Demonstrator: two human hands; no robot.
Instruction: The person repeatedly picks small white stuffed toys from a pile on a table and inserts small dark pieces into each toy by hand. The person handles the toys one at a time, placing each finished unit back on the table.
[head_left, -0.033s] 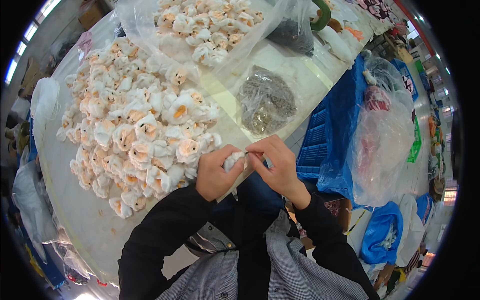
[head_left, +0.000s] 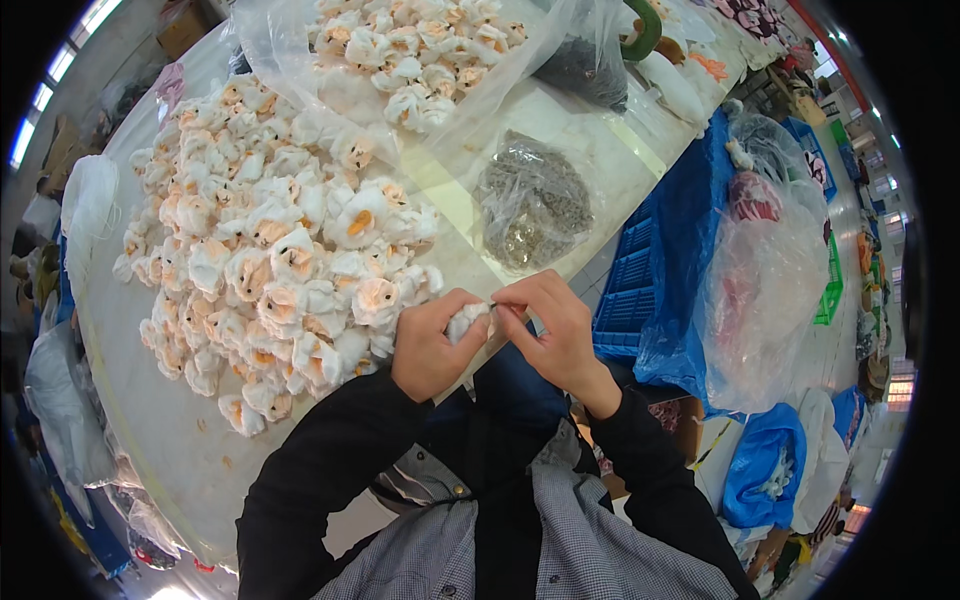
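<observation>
Near the table's front edge my left hand (head_left: pixel 436 342) is closed round a small white plush piece (head_left: pixel 468 321), held between thumb and fingers. My right hand (head_left: pixel 552 332) meets it from the right, thumb and forefinger pinched on a tiny dark thing (head_left: pixel 494 308) at the plush piece's edge. It is too small to name. Left of my hands spreads a big heap of white and peach plush pieces (head_left: pixel 290 255), several with dark eyes and an orange beak-like patch. Beyond my right hand lies a clear plastic bag of small grey-brown bits (head_left: pixel 535 200).
Another clear bag (head_left: pixel 420 50) of plush pieces lies at the far side of the table (head_left: pixel 240 480). Beside it stands a bag with dark contents (head_left: pixel 585 75). Right of the table are a blue crate (head_left: pixel 630 290), blue sheeting and a blue bag (head_left: pixel 765 465) on the floor.
</observation>
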